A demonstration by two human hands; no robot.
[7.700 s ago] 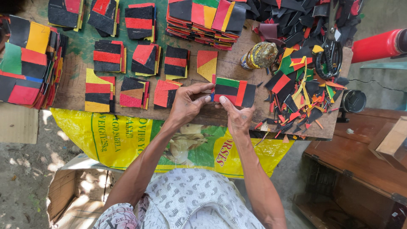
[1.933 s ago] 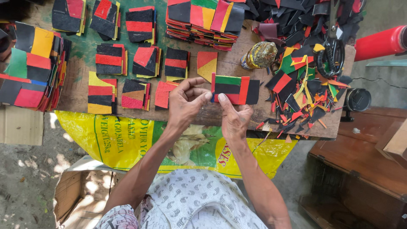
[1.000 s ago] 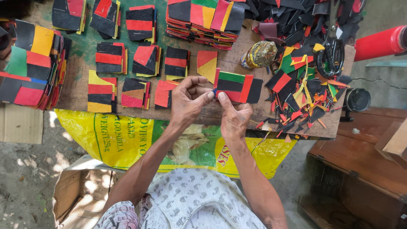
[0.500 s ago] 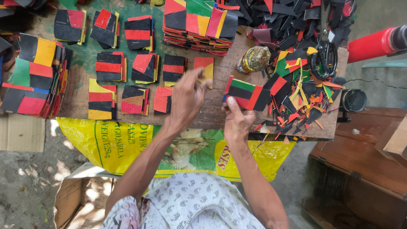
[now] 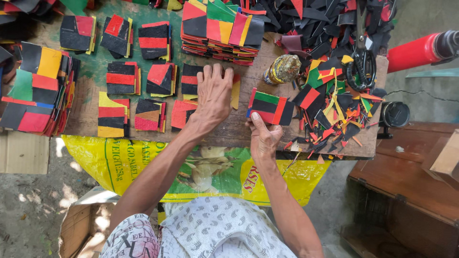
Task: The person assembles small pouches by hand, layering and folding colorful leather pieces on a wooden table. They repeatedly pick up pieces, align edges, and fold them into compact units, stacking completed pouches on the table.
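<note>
Head view, looking straight down on the work board point(image 5: 229, 131).

Right hand point(image 5: 264, 138): fingers closed on one striped patch point(image 5: 270, 106) of green, black and red bands, thumb pressed on its near edge. The patch lies on the board just beside the scrap heap point(image 5: 334, 102).

Left hand point(image 5: 213, 93): flat and spread wide, palm down, covering one small stack point(image 5: 235, 91) with a yellow and red edge showing at its right side. What lies under the palm cannot be told.

Counts:
- Small stacks point(image 5: 119, 107) laid out in rows left of the left hand: about nine visible.
- One tall pile point(image 5: 221, 28) of finished pieces at the far edge.
- One larger pile point(image 5: 36, 93) at the far left.
- One pair of scissors point(image 5: 359, 64) with black handles, on the scraps.
- One small wrapped bottle point(image 5: 283, 69), between the tall pile and the scraps.

Surface: worn wooden board, part painted green, with a yellow printed sack point(image 5: 201, 167) hanging below its near edge.

Surroundings: bare dirt ground, a cardboard box point(image 5: 81, 224) at lower left, brown wooden furniture point(image 5: 406, 186) at right, a red cylinder point(image 5: 413, 50) at upper right.
</note>
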